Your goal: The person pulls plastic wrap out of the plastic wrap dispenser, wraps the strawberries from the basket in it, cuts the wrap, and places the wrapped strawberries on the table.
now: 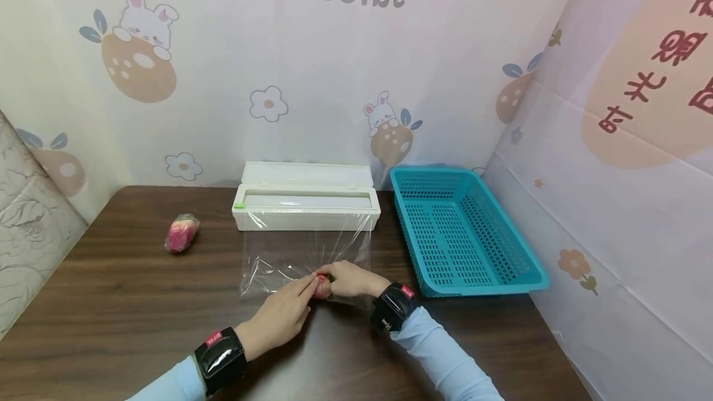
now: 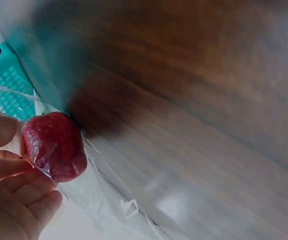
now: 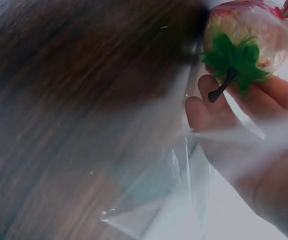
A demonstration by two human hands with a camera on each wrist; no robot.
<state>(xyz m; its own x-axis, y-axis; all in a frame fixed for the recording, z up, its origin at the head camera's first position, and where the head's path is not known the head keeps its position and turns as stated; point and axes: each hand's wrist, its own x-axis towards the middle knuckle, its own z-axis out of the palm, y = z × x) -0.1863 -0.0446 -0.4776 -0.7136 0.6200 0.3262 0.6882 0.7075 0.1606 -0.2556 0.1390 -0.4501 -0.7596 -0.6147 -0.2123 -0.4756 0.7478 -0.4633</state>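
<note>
Between my two hands is a red-and-cream fruit (image 1: 322,288), with green leaves (image 3: 234,60) and a dark stem (image 3: 223,86) at its pale end. Clear film clings in creases over its red side (image 2: 56,145). My left hand (image 1: 281,313) holds the fruit from the left by thumb and fingertips. From the other side my right hand (image 1: 353,280) grips it, fingers under the leafy end in the right wrist view. A sheet of clear plastic wrap (image 1: 267,274) runs from the white dispenser box (image 1: 306,220) down to the hands.
The dispenser's lid (image 1: 306,173) is raised at the back of the dark wooden table (image 1: 122,314). A second red-and-cream fruit (image 1: 182,232), wrapped in film, lies at the left. To the right stands a turquoise plastic basket (image 1: 473,290), close by the right-hand fabric wall.
</note>
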